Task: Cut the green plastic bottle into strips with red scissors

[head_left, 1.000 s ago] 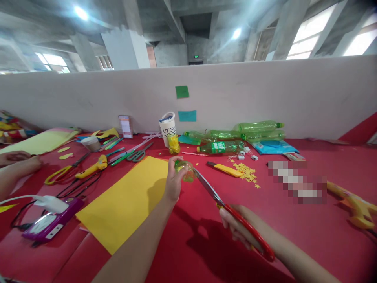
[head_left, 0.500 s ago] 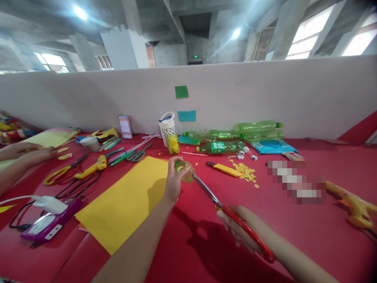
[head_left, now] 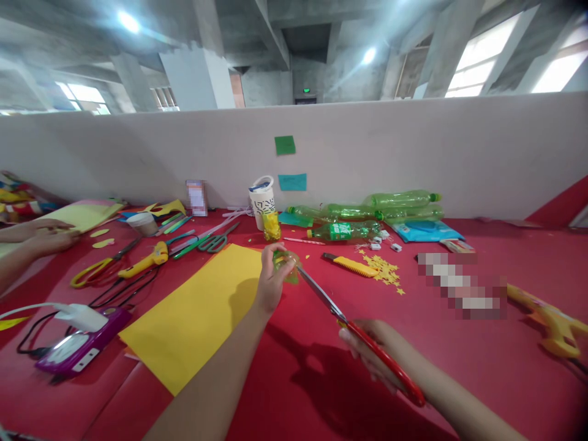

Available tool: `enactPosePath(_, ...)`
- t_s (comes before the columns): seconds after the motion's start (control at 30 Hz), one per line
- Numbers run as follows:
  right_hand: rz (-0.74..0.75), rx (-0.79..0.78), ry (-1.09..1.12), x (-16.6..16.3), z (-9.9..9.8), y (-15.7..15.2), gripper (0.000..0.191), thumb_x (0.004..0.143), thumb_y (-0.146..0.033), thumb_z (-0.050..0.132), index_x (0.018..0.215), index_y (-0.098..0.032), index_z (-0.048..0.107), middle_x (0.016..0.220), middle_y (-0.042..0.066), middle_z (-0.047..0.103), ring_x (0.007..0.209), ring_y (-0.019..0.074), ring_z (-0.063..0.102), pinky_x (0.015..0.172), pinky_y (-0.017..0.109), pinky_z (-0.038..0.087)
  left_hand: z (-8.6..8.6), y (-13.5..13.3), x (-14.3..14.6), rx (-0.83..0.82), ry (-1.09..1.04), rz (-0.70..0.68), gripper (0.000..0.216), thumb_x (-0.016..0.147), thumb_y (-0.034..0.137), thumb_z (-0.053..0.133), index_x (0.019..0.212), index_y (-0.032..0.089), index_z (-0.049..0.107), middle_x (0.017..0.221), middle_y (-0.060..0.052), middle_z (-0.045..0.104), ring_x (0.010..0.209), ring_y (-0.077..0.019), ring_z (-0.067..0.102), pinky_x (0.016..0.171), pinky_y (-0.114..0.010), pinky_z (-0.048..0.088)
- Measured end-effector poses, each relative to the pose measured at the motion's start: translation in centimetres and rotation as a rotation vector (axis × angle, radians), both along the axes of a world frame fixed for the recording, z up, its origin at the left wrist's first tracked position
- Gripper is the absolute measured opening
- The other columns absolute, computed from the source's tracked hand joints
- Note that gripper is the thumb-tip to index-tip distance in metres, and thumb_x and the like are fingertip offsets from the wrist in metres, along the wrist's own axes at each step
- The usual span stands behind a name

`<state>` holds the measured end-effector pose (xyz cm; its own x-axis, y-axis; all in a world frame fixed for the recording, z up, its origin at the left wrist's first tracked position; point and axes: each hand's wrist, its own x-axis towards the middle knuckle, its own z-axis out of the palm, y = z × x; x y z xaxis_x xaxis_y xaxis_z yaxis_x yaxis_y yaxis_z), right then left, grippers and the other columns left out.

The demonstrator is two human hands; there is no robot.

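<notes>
My left hand (head_left: 271, 278) is closed around a small green plastic bottle piece (head_left: 285, 268), held just above the red table (head_left: 413, 343). My right hand (head_left: 374, 352) grips red-handled scissors (head_left: 362, 340) whose blades reach up-left to the green piece and touch it. A large yellow paper sheet (head_left: 202, 312) lies flat to the left of my left arm.
Green plastic bottles (head_left: 367, 211) lie along the white partition, with a white cup (head_left: 261, 199), a yellow utility knife (head_left: 351, 264) and yellow star cut-outs (head_left: 383, 269). Scissors (head_left: 98, 269), a yellow glue gun (head_left: 147, 258) and a purple device (head_left: 76, 346) sit left. Another person's hands (head_left: 41, 236) rest at far left.
The scissor blades have closed in slightly on the green piece. The other person's hands at far left have shifted a little. My arms have hardly moved.
</notes>
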<state>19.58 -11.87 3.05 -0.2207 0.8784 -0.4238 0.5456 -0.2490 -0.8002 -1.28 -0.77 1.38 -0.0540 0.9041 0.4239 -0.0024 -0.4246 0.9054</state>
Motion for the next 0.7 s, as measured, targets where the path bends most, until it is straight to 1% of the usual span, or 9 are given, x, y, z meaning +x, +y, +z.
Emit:
enactPosePath(0.07, 0.029, 0.003, 0.012, 0.05, 0.47, -0.05, 0.049, 0.085, -0.065, 0.043, 0.065, -0.02, 0.042, 0.045, -0.007, 0.04, 0.033, 0.0059, 0.038, 0.031, 0.014, 0.03, -0.02, -0.03, -0.03, 0.002, 0.009, 0.0, 0.019, 0.081, 0.023, 0.056, 0.099, 0.025, 0.047, 0.114, -0.003, 0.045, 0.102, -0.0148, 0.049, 0.086, -0.025, 0.041)
enactPosePath(0.17, 0.063, 0.003, 0.018, 0.19, 0.91, -0.01, 0.054, 0.083, -0.071, 0.039, 0.066, -0.02, 0.043, 0.047, -0.006, 0.042, 0.034, 0.0052, 0.037, 0.033, 0.014, 0.029, 0.04, -0.1, 0.12, 0.0, 0.008, -0.009, 0.019, 0.082, 0.023, 0.055, 0.099, 0.025, 0.047, 0.115, -0.003, 0.045, 0.098, -0.0136, 0.051, 0.085, -0.025, 0.042)
enactPosePath(0.27, 0.077, 0.006, 0.005, 0.35, 0.8, 0.14, 0.057, 0.081, -0.074, 0.038, 0.067, -0.019, 0.044, 0.049, -0.005, 0.044, 0.035, 0.006, 0.039, 0.033, 0.015, 0.029, 0.21, -0.21, 0.35, 0.005, 0.017, -0.015, 0.019, 0.082, 0.023, 0.055, 0.099, 0.025, 0.046, 0.116, -0.003, 0.045, 0.097, -0.0131, 0.052, 0.086, -0.025, 0.042)
enactPosePath(0.37, 0.089, 0.019, -0.001, 0.38, 0.63, 0.28, 0.056, 0.081, -0.073, 0.041, 0.067, -0.019, 0.044, 0.051, -0.004, 0.045, 0.036, 0.0062, 0.04, 0.033, 0.015, 0.029, 0.32, -0.3, 0.46, 0.003, 0.022, -0.016, 0.019, 0.082, 0.023, 0.056, 0.099, 0.025, 0.047, 0.116, -0.002, 0.045, 0.096, -0.0128, 0.052, 0.085, -0.026, 0.043)
enactPosePath(0.6, -0.013, -0.052, -0.048, -0.28, 0.58, 0.17, 0.047, 0.083, -0.063, 0.048, 0.062, -0.021, 0.043, 0.043, -0.007, 0.04, 0.033, 0.0078, 0.042, 0.03, 0.015, 0.032, 0.27, -0.34, 0.45, -0.009, 0.005, -0.019, 0.02, 0.081, 0.023, 0.057, 0.098, 0.025, 0.047, 0.114, -0.002, 0.046, 0.093, -0.0125, 0.053, 0.083, -0.026, 0.044)
enactPosePath(0.7, -0.02, -0.057, -0.026, -0.39, 0.19, 0.09, 0.048, 0.08, -0.065, 0.051, 0.062, -0.021, 0.043, 0.043, -0.007, 0.04, 0.031, 0.0081, 0.041, 0.028, 0.015, 0.031, 0.21, -0.31, 0.42, 0.005, 0.0, -0.025, 0.021, 0.081, 0.022, 0.057, 0.099, 0.025, 0.047, 0.114, -0.002, 0.046, 0.094, -0.0128, 0.052, 0.083, -0.026, 0.044)
